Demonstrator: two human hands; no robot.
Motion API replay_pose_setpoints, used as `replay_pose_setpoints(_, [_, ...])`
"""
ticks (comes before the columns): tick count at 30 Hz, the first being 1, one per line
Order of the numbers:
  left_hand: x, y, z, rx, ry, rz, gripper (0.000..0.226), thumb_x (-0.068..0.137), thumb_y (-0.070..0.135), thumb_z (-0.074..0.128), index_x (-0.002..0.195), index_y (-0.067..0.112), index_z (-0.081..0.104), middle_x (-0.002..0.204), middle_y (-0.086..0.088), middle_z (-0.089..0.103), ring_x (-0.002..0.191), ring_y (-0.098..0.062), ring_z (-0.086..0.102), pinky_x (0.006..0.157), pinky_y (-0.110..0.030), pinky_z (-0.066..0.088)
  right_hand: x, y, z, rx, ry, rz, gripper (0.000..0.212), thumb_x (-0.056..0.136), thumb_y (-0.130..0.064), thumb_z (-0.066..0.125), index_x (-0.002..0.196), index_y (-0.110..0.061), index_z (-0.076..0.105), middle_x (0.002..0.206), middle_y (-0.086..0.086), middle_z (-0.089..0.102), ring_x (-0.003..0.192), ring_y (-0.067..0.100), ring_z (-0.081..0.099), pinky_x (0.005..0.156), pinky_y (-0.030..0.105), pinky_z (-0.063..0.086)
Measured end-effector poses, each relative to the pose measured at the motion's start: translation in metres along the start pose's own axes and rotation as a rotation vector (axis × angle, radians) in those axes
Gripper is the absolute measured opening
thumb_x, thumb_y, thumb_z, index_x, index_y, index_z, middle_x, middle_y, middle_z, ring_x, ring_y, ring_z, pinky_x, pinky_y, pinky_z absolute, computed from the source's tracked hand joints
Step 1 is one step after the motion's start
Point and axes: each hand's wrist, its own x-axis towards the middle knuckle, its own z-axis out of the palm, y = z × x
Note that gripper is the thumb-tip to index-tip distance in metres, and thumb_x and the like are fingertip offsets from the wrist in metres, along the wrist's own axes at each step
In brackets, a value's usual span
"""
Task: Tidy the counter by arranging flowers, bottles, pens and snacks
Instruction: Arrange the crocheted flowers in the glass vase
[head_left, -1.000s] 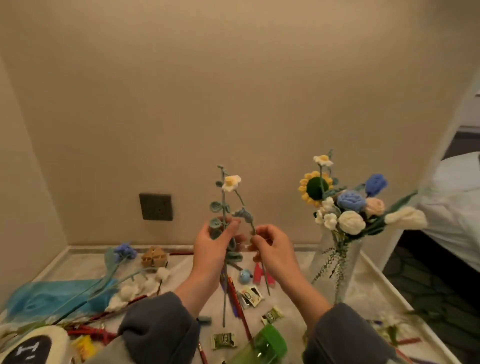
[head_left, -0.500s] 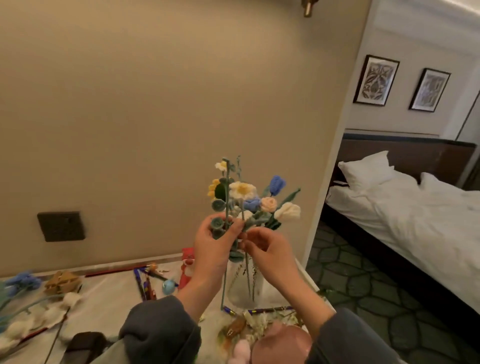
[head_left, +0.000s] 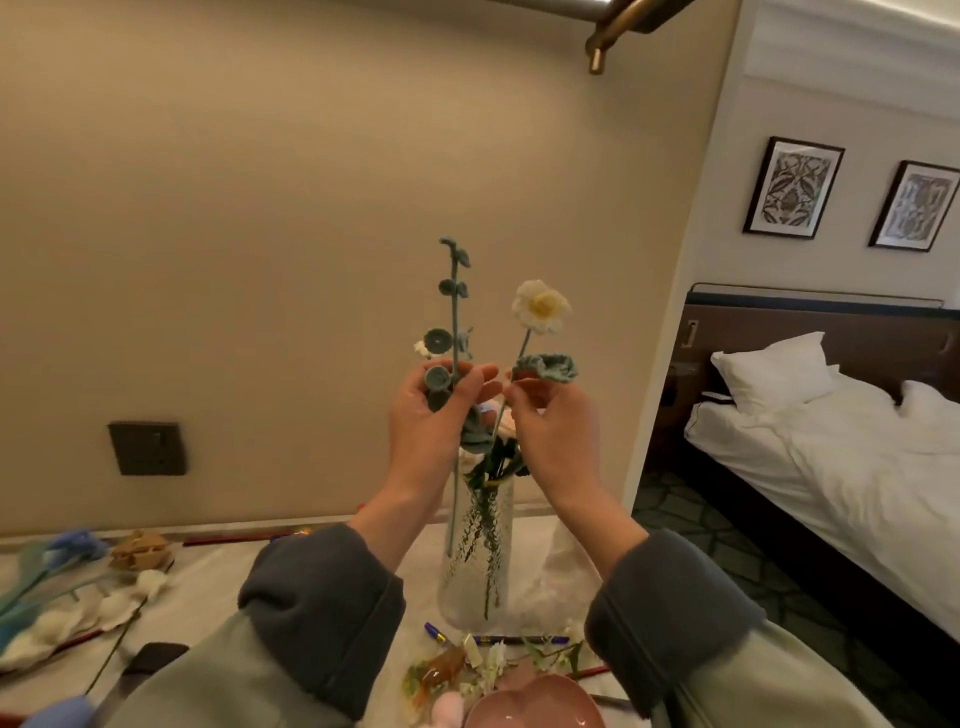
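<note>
Stems were held apart, one in each hand, just above the vase (head_left: 475, 571), which stood on the counter (head_left: 218, 587) below and between the wrists. The left hand (head_left: 436, 421) had its fingers curled round a green sprig (head_left: 453, 312), with the thumb pressed on the front of the stem. The sprig stood upright, and its lower end hung along the left wall of the vase; inside or outside, I could not tell. The right hand (head_left: 556, 436) pinched the thin stem of a daisy (head_left: 540, 309) between thumb and forefinger, just under its leaf. I judge the two stems were held apart so that each could go into the vase alone, without catching on the bunch (head_left: 493, 457) already there. The grip near the middle of each stem probably gave control of the lower tip. Loose flowers (head_left: 119, 603) lay on the counter far to the left of the left hand, not yet arranged. Pens (head_left: 498, 639) lay at the vase foot, under the right wrist, beside a pink bowl (head_left: 540, 701).
</note>
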Motion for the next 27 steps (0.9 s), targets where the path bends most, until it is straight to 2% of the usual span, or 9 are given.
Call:
replay_pose_setpoints(5, [-0.001, -0.005, -0.008, 0.002, 0.012, -0.008, 0.026, 0.093, 0.02, 0.058, 0.112, 0.002, 0.06, 0.103, -0.006, 0.074, 0.093, -0.022, 0.071, 0.065, -0.027, 0.058, -0.002, 0.015, 0.014, -0.183, -0.145, 0.005, 0.016, 0.095, -0.019, 0.055, 0.094, -0.011, 0.068, 0.084, 0.007, 0.071, 0.077, 0.026, 0.066, 0.071, 0.042, 0.053])
replay_pose_setpoints(7, [-0.001, -0.007, -0.013, 0.011, 0.026, -0.004, 0.025, 0.093, 0.019, 0.057, 0.112, 0.002, 0.06, 0.102, -0.006, 0.074, 0.092, -0.022, 0.072, 0.063, -0.025, 0.058, -0.005, 0.02, 0.02, -0.318, -0.217, -0.019, 0.017, 0.096, -0.019, 0.05, 0.094, -0.014, 0.067, 0.088, 0.007, 0.072, 0.081, 0.028, 0.066, 0.072, 0.036, 0.052])
replay_pose_setpoints(9, [-0.001, -0.009, -0.017, 0.005, 0.053, 0.001, 0.021, 0.093, 0.019, 0.058, 0.108, 0.005, 0.063, 0.1, -0.007, 0.074, 0.091, -0.022, 0.072, 0.063, -0.026, 0.058, -0.008, 0.024, 0.026, -0.391, -0.235, -0.02, 0.019, 0.096, -0.019, 0.048, 0.096, -0.016, 0.067, 0.092, 0.007, 0.072, 0.086, 0.029, 0.066, 0.067, 0.029, 0.042])
replay_pose_setpoints(11, [-0.001, -0.011, -0.023, -0.007, 0.058, -0.016, 0.018, 0.093, 0.021, 0.058, 0.106, 0.01, 0.064, 0.101, -0.007, 0.074, 0.092, -0.022, 0.072, 0.068, -0.031, 0.06, -0.012, 0.03, 0.032, -0.37, -0.231, 0.018, 0.018, 0.096, -0.018, 0.048, 0.101, -0.016, 0.065, 0.095, 0.009, 0.072, 0.087, 0.031, 0.066, 0.064, 0.029, 0.04])
replay_pose_setpoints(14, [-0.004, -0.015, -0.03, -0.008, 0.047, -0.044, 0.018, 0.093, 0.024, 0.058, 0.106, 0.015, 0.065, 0.103, -0.003, 0.073, 0.094, -0.021, 0.071, 0.066, -0.03, 0.06, -0.018, 0.042, 0.038, -0.396, -0.291, 0.103, 0.019, 0.096, -0.018, 0.047, 0.105, -0.017, 0.063, 0.097, 0.007, 0.07, 0.088, 0.031, 0.065, 0.068, 0.036, 0.051])
replay_pose_setpoints(17, [-0.007, -0.018, -0.039, -0.005, 0.058, -0.062, 0.014, 0.093, 0.024, 0.058, 0.102, 0.017, 0.065, 0.103, 0.0, 0.074, 0.093, -0.022, 0.072, 0.062, -0.027, 0.058, -0.027, 0.052, 0.044, -0.352, -0.285, 0.163, 0.012, 0.091, -0.014, 0.054, 0.091, -0.016, 0.065, 0.095, 0.004, 0.066, 0.083, 0.025, 0.061, 0.07, 0.038, 0.052])
replay_pose_setpoints(19, [-0.01, -0.022, -0.046, 0.002, 0.072, -0.075, 0.011, 0.093, 0.022, 0.057, 0.1, 0.017, 0.065, 0.103, -0.001, 0.074, 0.091, -0.021, 0.072, 0.061, -0.027, 0.058, -0.034, 0.059, 0.046, -0.36, -0.272, 0.209, 0.013, 0.091, -0.014, 0.053, 0.09, -0.016, 0.066, 0.09, 0.004, 0.066, 0.078, 0.024, 0.06, 0.067, 0.041, 0.052])
replay_pose_setpoints(22, [-0.014, -0.029, -0.057, 0.028, 0.096, -0.106, 0.014, 0.094, 0.021, 0.058, 0.102, 0.013, 0.066, 0.1, -0.004, 0.073, 0.089, -0.021, 0.072, 0.063, -0.027, 0.058, -0.045, 0.072, 0.048, -0.343, -0.255, 0.282, 0.012, 0.093, -0.02, 0.053, 0.091, -0.021, 0.065, 0.084, 0.002, 0.069, 0.075, 0.022, 0.062, 0.064, 0.038, 0.052])
replay_pose_setpoints(27, [-0.022, -0.039, -0.068, 0.042, 0.106, -0.18, 0.014, 0.094, 0.019, 0.058, 0.102, 0.01, 0.064, 0.099, -0.005, 0.073, 0.084, -0.019, 0.072, 0.062, -0.025, 0.057, -0.052, 0.085, 0.054, -0.405, -0.255, 0.297, 0.016, 0.094, -0.029, 0.054, 0.101, -0.023, 0.067, 0.095, 0.001, 0.071, 0.087, 0.026, 0.065, 0.066, 0.034, 0.05])
